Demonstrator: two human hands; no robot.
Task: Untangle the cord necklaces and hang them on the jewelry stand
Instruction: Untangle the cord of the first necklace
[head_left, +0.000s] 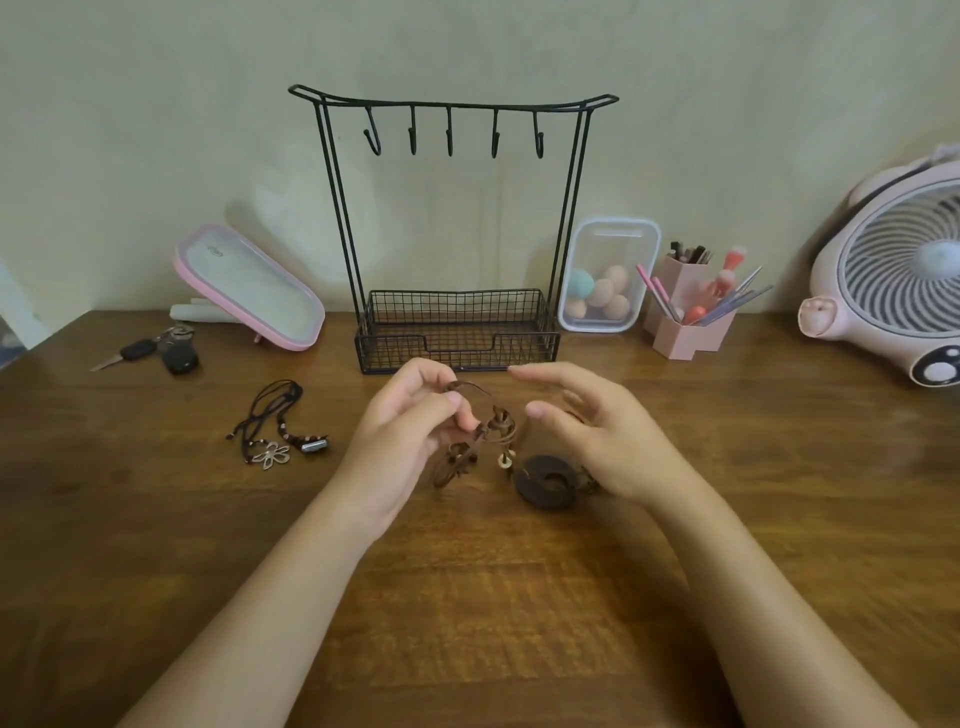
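Your left hand (410, 415) pinches the brown cord necklace (493, 426) before the jewelry stand (452, 234); your right hand (587, 431) is loose. Next, gently pull one loop free.

Left hand (410, 415) pinches brown cord necklace (488, 421); right hand (587, 431) spread beside it.

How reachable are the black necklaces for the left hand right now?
Probably yes: the black necklaces lie just left of the left hand, with bare table between. But that hand pinches the brown cord, so it would have to let go first.
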